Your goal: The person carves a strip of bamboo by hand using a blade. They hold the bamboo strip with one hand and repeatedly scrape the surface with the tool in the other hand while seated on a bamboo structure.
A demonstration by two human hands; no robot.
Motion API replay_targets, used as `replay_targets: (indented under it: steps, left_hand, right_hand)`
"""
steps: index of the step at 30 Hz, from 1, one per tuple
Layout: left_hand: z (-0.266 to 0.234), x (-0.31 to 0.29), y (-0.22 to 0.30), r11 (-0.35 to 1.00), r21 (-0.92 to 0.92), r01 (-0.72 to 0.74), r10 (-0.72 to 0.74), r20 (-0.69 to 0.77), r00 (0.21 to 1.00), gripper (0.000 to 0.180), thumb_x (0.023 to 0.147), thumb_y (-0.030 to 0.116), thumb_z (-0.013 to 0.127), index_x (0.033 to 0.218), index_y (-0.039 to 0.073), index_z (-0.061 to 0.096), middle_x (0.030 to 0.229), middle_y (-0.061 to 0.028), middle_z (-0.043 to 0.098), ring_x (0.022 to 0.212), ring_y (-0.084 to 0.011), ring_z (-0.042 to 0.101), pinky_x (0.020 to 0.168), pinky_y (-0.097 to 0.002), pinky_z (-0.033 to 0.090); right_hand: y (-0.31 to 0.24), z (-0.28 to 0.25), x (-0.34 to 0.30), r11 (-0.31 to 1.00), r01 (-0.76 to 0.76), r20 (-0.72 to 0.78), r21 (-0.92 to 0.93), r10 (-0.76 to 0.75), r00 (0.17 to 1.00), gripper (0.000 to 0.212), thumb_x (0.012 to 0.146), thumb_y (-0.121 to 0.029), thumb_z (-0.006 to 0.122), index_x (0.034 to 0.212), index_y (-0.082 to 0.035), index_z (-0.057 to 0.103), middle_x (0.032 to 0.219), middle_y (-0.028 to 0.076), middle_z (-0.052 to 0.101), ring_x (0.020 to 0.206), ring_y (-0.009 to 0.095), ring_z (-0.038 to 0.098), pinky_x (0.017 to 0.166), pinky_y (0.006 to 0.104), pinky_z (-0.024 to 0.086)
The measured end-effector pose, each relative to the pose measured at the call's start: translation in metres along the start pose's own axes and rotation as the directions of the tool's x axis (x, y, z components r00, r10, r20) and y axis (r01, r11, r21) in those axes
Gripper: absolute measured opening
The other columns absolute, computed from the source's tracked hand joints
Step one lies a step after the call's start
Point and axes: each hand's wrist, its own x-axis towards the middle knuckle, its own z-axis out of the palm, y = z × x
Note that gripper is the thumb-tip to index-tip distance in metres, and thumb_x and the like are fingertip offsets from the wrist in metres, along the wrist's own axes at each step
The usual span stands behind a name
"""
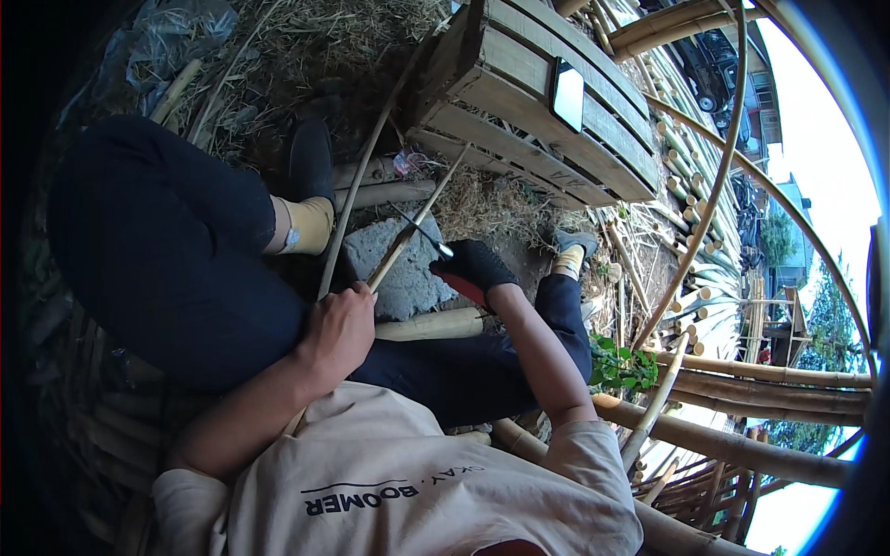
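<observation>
Your left hand [341, 326], bare, is curled tight around the lower end of a bamboo strip [404, 245], just off the near-left side of the grey block [394, 287]. From your fist the strip slants away over the block toward its far-right corner and runs past it, its tip ending in front of the crate [519, 69]. Your right hand [473, 271], in a black and red glove, has its fingers bent around a slim dark tool [417, 228], beside the block's right edge. The tool crosses the strip near the block's far edge; you cannot tell from here whether the two touch, and the glove hides its handle.

Mind your left: a long thin cane [363, 190] passes close by the block's left edge, with your left shoe [311, 159] beyond it. Along the block's near edge lies a short bamboo piece [431, 325], tight against your leg [440, 372]. The freer room is ahead and to the right, over straw [496, 206] between the block's far-right corner and the crate's lower edge. A phone [567, 96] lies midway along the crate's upper face, toward its near edge.
</observation>
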Motion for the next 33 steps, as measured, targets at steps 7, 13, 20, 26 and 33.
replay_targets:
  steps: [7,13,20,26,33]
  left_hand:
    - [-0.007,0.004,0.003,0.999,-0.011,0.041,-0.04,0.062,0.997,0.027,0.106,0.022,0.051,0.095,0.0,0.061,0.078,-0.0237,0.07,0.08,-0.0426,0.072,0.07,-0.0504,0.059]
    - [-0.01,0.005,0.007,0.999,0.002,0.034,-0.034,0.061,0.998,0.031,0.105,0.026,0.053,0.095,-0.003,0.059,0.077,-0.0266,0.069,0.077,-0.0471,0.07,0.07,-0.0533,0.057]
    - [-0.007,0.007,0.009,0.998,0.042,0.041,-0.044,0.087,0.995,0.032,0.105,0.028,0.054,0.096,-0.003,0.058,0.077,-0.0275,0.068,0.078,-0.0482,0.069,0.071,-0.054,0.056]
    - [-0.008,0.009,0.012,0.998,0.051,0.028,-0.033,0.091,0.995,0.033,0.105,0.027,0.054,0.097,-0.004,0.058,0.077,-0.0279,0.068,0.078,-0.0486,0.069,0.072,-0.0544,0.056]
    - [-0.005,0.009,0.009,0.996,0.082,0.043,-0.049,0.076,0.996,0.028,0.106,0.023,0.051,0.097,-0.003,0.058,0.076,-0.0266,0.068,0.077,-0.0466,0.07,0.069,-0.0534,0.057]
  right_hand:
    - [-0.03,-0.015,-0.032,0.979,0.027,-0.183,-0.204,-0.066,0.981,0.039,0.083,-0.042,0.076,0.107,-0.012,0.074,0.096,0.018,0.075,0.091,0.037,0.072,0.082,0.0464,0.056]
    - [-0.019,-0.014,-0.028,0.99,0.016,-0.273,-0.14,-0.054,0.96,0.042,0.083,-0.044,0.076,0.11,-0.012,0.073,0.093,0.018,0.074,0.089,0.038,0.072,0.08,0.0469,0.057]
    - [-0.003,0.006,-0.015,0.998,0.047,-0.316,-0.035,-0.056,0.947,0.045,0.083,-0.047,0.077,0.109,-0.011,0.073,0.09,0.02,0.073,0.086,0.041,0.071,0.078,0.0481,0.056]
    - [0.007,0.009,-0.001,0.995,0.087,-0.306,-0.048,-0.097,0.947,0.042,0.084,-0.046,0.076,0.109,-0.012,0.073,0.091,0.018,0.074,0.086,0.039,0.072,0.078,0.0465,0.057]
    - [0.001,0.012,-0.002,0.995,0.096,-0.298,0.015,-0.087,0.951,0.048,0.084,-0.048,0.076,0.113,-0.01,0.073,0.093,0.021,0.073,0.088,0.043,0.07,0.079,0.0473,0.055]
